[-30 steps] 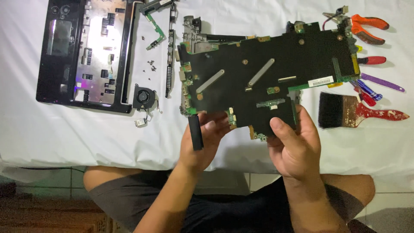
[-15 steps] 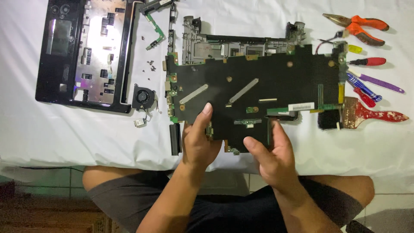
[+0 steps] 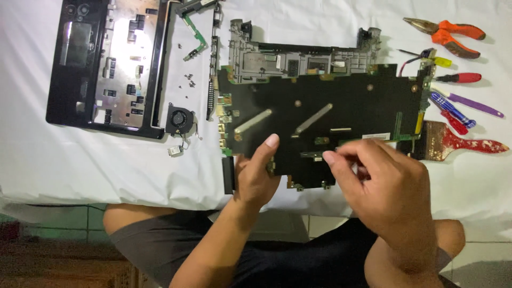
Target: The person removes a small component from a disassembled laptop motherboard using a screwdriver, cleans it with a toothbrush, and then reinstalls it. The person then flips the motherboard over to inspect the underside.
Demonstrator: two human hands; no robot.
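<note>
A white, slightly creased cloth covers the bench, its near edge hanging just ahead of the person's knees. The largest piece on it is the flat black circuit board, matte, roughly rectangular with a notched lower edge, green at its rims and crossed by two pale metal strips; it lies mid-bench over a grey metal frame. To the left rests a glossy black laptop casing, open and hollow, with a small round fan at its corner. At the right edge lie a red-stained paintbrush, orange-handled pliers and coloured screwdrivers.

The left hand grips the board's lower left edge, thumb pressed flat on top, fingers hidden beneath. The right hand hovers over the lower middle, fingers curled narrowly with tips pinched at a small part on the board; whether they hold anything I cannot tell.

Bare cloth lies open below the casing and below the paintbrush.
</note>
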